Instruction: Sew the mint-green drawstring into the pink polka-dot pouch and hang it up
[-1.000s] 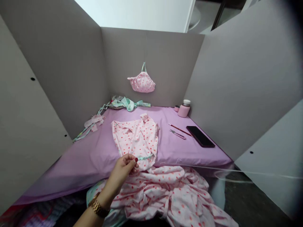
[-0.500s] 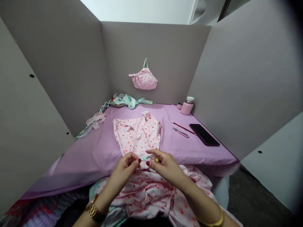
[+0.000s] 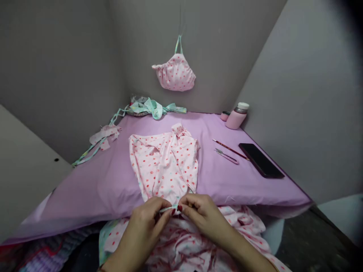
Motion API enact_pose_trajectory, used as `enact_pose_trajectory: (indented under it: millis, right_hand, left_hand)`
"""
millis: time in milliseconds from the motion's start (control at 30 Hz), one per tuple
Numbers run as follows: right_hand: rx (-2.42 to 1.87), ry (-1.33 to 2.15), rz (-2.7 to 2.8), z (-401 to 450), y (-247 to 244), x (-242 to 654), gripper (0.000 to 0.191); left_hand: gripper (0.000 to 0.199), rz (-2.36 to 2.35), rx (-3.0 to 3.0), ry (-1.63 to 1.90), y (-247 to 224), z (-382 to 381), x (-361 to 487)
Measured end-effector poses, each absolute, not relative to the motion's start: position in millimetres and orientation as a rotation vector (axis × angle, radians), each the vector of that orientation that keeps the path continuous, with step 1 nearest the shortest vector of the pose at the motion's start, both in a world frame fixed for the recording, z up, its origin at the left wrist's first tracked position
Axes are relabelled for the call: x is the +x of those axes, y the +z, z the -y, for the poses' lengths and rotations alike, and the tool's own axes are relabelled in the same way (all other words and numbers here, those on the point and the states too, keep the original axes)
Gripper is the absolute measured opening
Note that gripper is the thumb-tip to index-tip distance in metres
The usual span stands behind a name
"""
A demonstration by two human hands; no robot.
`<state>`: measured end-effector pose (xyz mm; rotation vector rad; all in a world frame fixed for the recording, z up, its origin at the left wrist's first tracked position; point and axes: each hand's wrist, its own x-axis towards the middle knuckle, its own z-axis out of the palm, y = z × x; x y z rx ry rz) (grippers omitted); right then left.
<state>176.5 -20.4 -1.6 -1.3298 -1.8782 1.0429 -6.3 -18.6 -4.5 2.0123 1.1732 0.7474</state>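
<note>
At the table's near edge, my left hand (image 3: 146,226) pinches a narrow mint-green fabric edging (image 3: 168,208). My right hand (image 3: 202,215) is closed on the same edging just to the right, its thumb and fingertips pressed together. Whether a needle sits between the fingers is too small to tell. The edging borders pink cloth with red dots (image 3: 167,162), which lies spread on the table ahead of my hands. More of this dotted fabric (image 3: 181,245) is bunched below my hands, over the lap.
A lilac cloth (image 3: 113,189) covers the table. To the right lie a thread snipper (image 3: 226,156), a pencil (image 3: 231,149) and a phone (image 3: 261,160); a pink jar (image 3: 236,118) stands behind. Fabric scraps (image 3: 154,108) are at the back left. A dotted pouch (image 3: 176,73) hangs on the grey partition (image 3: 221,45).
My view has tilted downward. The right hand's fingers, lifted apart before, have closed on the edging beside my left hand. The spread cloth and tools stay in place.
</note>
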Motion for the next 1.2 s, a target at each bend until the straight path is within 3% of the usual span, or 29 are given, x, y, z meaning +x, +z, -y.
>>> enact_pose_trajectory:
  millis: [400,700,1000,1200]
  right_hand:
    - [-1.35,1.101,2.005,7.3,-0.2,185.0,0.017]
    - [-1.321,1.155,1.898,7.3,-7.2,182.9,0.018]
    - [-1.445,1.263,1.464,16.6,-7.4,187.4,0.023]
    - [-1.404,1.379,1.634,26.8,-14.5,180.1,0.016]
  left_hand:
    - [0.02,-0.949,2.225,0.928,-11.4,1.2,-0.6]
    - [0.018,-1.134,1.633,0.595,-8.4,-1.9,-1.0]
    - [0.024,-1.204,1.216,0.637,-11.7,-0.5,4.5]
    - [0.02,-1.232,1.293,0.67,-11.5,3.5,2.4]
